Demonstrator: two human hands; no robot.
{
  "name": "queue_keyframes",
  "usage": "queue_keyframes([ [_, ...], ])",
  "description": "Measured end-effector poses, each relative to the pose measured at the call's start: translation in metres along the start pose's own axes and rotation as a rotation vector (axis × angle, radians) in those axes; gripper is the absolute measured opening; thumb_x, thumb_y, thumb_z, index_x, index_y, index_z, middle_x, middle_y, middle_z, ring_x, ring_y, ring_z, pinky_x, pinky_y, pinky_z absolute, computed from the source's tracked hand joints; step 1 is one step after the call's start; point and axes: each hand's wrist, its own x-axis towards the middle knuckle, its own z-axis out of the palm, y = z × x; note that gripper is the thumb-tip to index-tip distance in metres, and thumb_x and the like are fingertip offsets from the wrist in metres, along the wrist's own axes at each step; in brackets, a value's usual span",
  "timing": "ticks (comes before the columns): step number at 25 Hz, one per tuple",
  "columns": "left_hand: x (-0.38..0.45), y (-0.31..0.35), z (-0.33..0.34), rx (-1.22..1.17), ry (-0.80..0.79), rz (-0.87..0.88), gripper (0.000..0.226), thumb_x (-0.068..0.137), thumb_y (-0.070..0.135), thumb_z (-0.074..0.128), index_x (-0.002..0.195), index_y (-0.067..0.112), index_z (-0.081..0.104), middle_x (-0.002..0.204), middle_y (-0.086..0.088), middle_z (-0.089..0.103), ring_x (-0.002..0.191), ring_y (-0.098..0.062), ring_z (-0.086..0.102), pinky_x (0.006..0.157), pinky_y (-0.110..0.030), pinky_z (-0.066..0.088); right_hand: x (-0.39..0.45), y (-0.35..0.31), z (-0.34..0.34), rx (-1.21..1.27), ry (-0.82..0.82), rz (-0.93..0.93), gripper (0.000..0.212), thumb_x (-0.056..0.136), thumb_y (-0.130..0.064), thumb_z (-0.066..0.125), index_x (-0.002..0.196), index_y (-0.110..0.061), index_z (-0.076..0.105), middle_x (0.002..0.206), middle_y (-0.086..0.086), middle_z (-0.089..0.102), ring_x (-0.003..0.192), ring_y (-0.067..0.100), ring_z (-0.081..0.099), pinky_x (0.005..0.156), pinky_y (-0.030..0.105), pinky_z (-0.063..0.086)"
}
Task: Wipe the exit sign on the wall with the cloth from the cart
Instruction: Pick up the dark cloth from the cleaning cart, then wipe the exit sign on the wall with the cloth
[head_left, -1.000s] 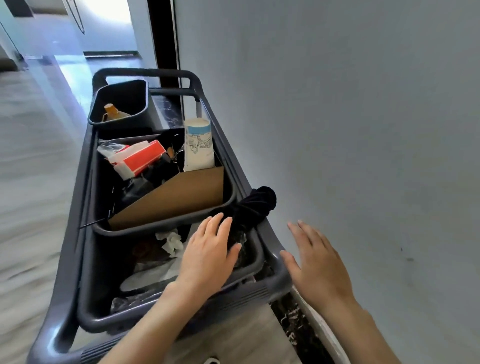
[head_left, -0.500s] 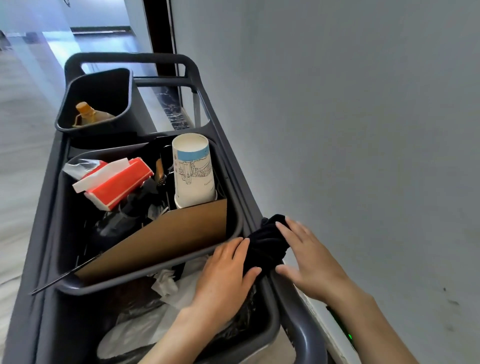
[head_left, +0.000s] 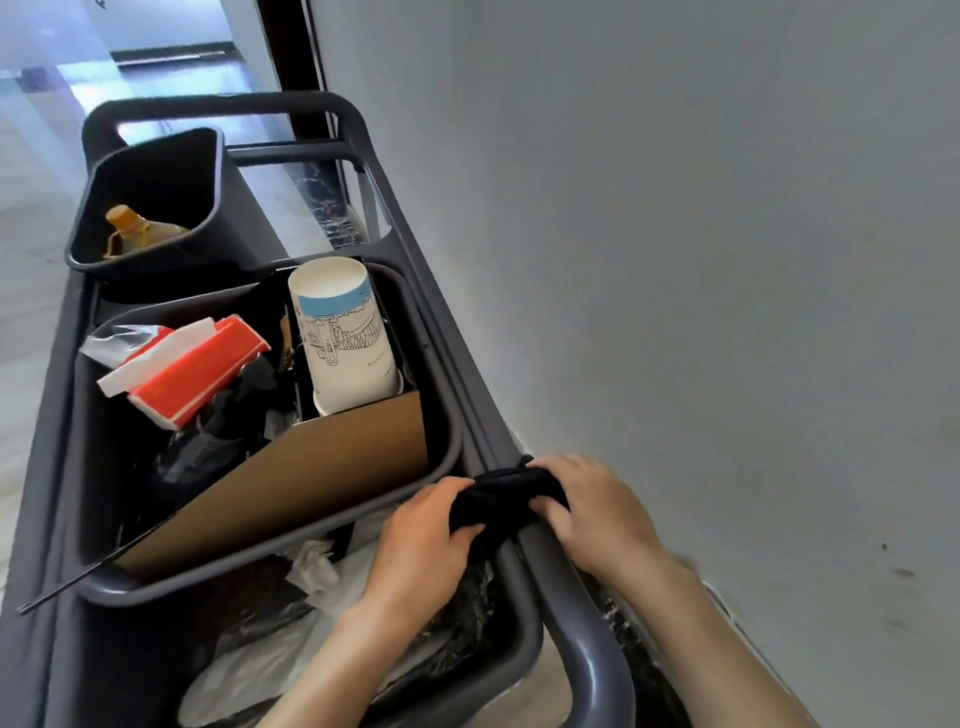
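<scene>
A: Head view. Both hands on the black cloth (head_left: 498, 501), which sits bunched on the right rail of the grey cart (head_left: 410, 208), next to the wall (head_left: 675, 260). Left hand (head_left: 421, 540) has its fingers (head_left: 447, 488) curled over the cloth's near-left end, thumb underneath. Right hand (head_left: 592, 514) is clenched on the far-right end. So: both grasping the cloth, which is not yet lifted clear.

B: Exit sign?

A: Not in frame. Only bare wall, with a few scuff marks low on the right.

B: What's near the grab?

A: Just beside the left hand: the middle bin (head_left: 447, 415), holding a cardboard sheet (head_left: 311, 478), an upright paper cup (head_left: 343, 332) and a red tissue pack (head_left: 192, 369). Below the hands, the near bin with plastic bags and crumpled paper (head_left: 311, 564). Far bin (head_left: 156, 182) has an orange-capped bottle (head_left: 124, 221), well apart.

B: Risks?

A: My read: part of the cloth hangs down past the rail on the bin side, so I can't tell whether it's caught. A hard pull could snag it, or drag bags out of the near bin. The left forearm sweeping up could clip the cardboard and tip the cup. A loose bunch could also slip from one hand during the lift and drop between cart and wall.
</scene>
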Motion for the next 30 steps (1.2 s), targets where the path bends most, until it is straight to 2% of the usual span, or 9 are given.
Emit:
queue_keyframes([
  [3, -0.008, 0.010, -0.011, -0.082, -0.048, 0.010, 0.020, 0.089, 0.026, 0.076, 0.104, 0.038, 0.071, 0.091, 0.017, 0.075, 0.091, -0.002, 0.068, 0.075, -0.025, 0.053, -0.026, 0.005, -0.009, 0.073, 0.052, 0.027, 0.024, 0.089, -0.034, 0.056, 0.112, -0.031, 0.060, 0.100, -0.013, 0.056, 0.101, 0.014, 0.052, 0.076, 0.026, 0.040],
  [7, -0.026, 0.049, -0.012, -0.322, -0.158, 0.097, 0.019, 0.090, 0.019, 0.076, 0.096, 0.037, 0.073, 0.089, 0.014, 0.078, 0.087, -0.002, 0.072, 0.079, -0.025, 0.056, -0.078, 0.016, -0.039, 0.313, 0.154, 0.122, 0.016, 0.091, -0.032, 0.056, 0.106, -0.032, 0.061, 0.099, -0.012, 0.056, 0.089, 0.002, 0.054, 0.071, 0.014, 0.039],
  [13, -0.090, 0.142, 0.032, -0.798, -0.400, 0.085, 0.027, 0.096, 0.003, 0.064, 0.108, 0.025, 0.075, 0.098, -0.009, 0.081, 0.084, -0.027, 0.078, 0.064, -0.027, 0.060, -0.206, 0.048, -0.100, 0.844, 0.334, 0.329, 0.012, 0.091, -0.032, 0.059, 0.094, -0.041, 0.067, 0.090, -0.010, 0.072, 0.085, 0.006, 0.069, 0.074, 0.028, 0.054],
  [16, -0.129, 0.180, 0.072, -0.908, -0.522, 0.028, 0.024, 0.098, 0.007, 0.061, 0.118, 0.016, 0.071, 0.106, -0.013, 0.079, 0.091, -0.031, 0.077, 0.069, -0.034, 0.061, -0.271, 0.064, -0.111, 1.144, 0.509, 0.446, 0.020, 0.091, -0.024, 0.062, 0.100, -0.041, 0.068, 0.094, -0.009, 0.074, 0.088, 0.014, 0.072, 0.073, 0.033, 0.059],
  [19, -0.173, 0.214, 0.113, -0.991, -0.614, -0.040, 0.029, 0.092, 0.019, 0.065, 0.120, 0.014, 0.070, 0.110, -0.015, 0.078, 0.099, -0.030, 0.075, 0.076, -0.037, 0.059, -0.330, 0.084, -0.108, 1.268, 0.705, 0.567, 0.019, 0.091, -0.023, 0.062, 0.099, -0.037, 0.071, 0.101, -0.003, 0.074, 0.093, 0.018, 0.072, 0.079, 0.042, 0.060],
  [22, -0.210, 0.235, 0.146, -0.995, -0.683, -0.095, 0.047, 0.087, 0.041, 0.059, 0.122, 0.011, 0.069, 0.116, -0.017, 0.076, 0.106, -0.030, 0.074, 0.079, -0.038, 0.056, -0.370, 0.103, -0.095, 1.372, 0.871, 0.648, 0.017, 0.092, -0.021, 0.060, 0.098, -0.032, 0.071, 0.103, 0.001, 0.073, 0.094, 0.020, 0.071, 0.078, 0.043, 0.060],
  [24, -0.229, 0.242, 0.164, -0.964, -0.706, -0.119, 0.049, 0.086, 0.044, 0.058, 0.116, 0.009, 0.073, 0.113, -0.018, 0.076, 0.099, -0.028, 0.076, 0.069, -0.035, 0.059, -0.387, 0.112, -0.086, 1.435, 0.982, 0.704, 0.014, 0.092, -0.022, 0.061, 0.103, -0.027, 0.067, 0.107, 0.002, 0.071, 0.097, 0.019, 0.069, 0.080, 0.041, 0.060],
  [27, -0.246, 0.245, 0.186, -0.896, -0.690, -0.121, 0.028, 0.082, 0.030, 0.068, 0.099, 0.010, 0.079, 0.103, -0.022, 0.077, 0.081, -0.028, 0.077, 0.056, -0.032, 0.059, -0.402, 0.117, -0.070, 1.500, 1.087, 0.759, 0.025, 0.087, -0.036, 0.064, 0.109, -0.024, 0.061, 0.111, 0.003, 0.069, 0.099, 0.017, 0.068, 0.086, 0.043, 0.057],
  [30, -0.252, 0.247, 0.214, -0.794, -0.691, -0.092, 0.015, 0.093, 0.014, 0.068, 0.085, 0.014, 0.081, 0.094, -0.019, 0.079, 0.081, -0.030, 0.078, 0.061, -0.036, 0.061, -0.408, 0.118, -0.058, 1.509, 1.070, 0.721, 0.052, 0.067, -0.060, 0.071, 0.110, -0.031, 0.065, 0.112, -0.003, 0.072, 0.106, 0.017, 0.067, 0.092, 0.046, 0.053],
])
